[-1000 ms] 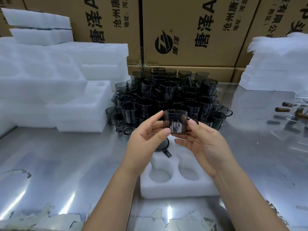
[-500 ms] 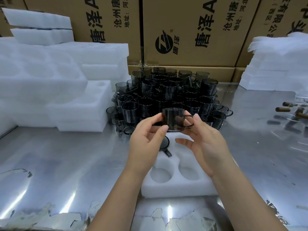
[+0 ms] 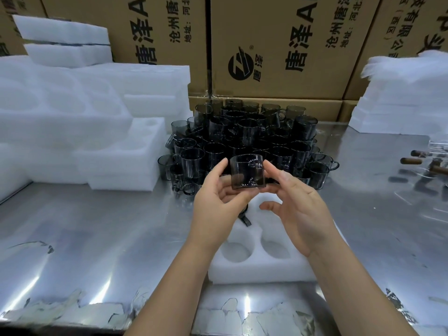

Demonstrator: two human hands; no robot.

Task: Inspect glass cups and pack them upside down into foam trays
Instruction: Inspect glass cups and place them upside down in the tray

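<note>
Smoky dark cylindrical glass cup (image 3: pixel 247 172) is hovering over the white foam tray (image 3: pixel 261 271), the left grip (image 3: pixel 218 202) pinching it and the right grip (image 3: pixel 298 209) merely propping it with straight fingers, so it is probably risking slipping onto the shiny steel counter (image 3: pixel 97 238).

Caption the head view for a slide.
Inspection: left hand grips a dark glass cup, right hand steadying it, over a foam tray; cup pile behind.
</note>
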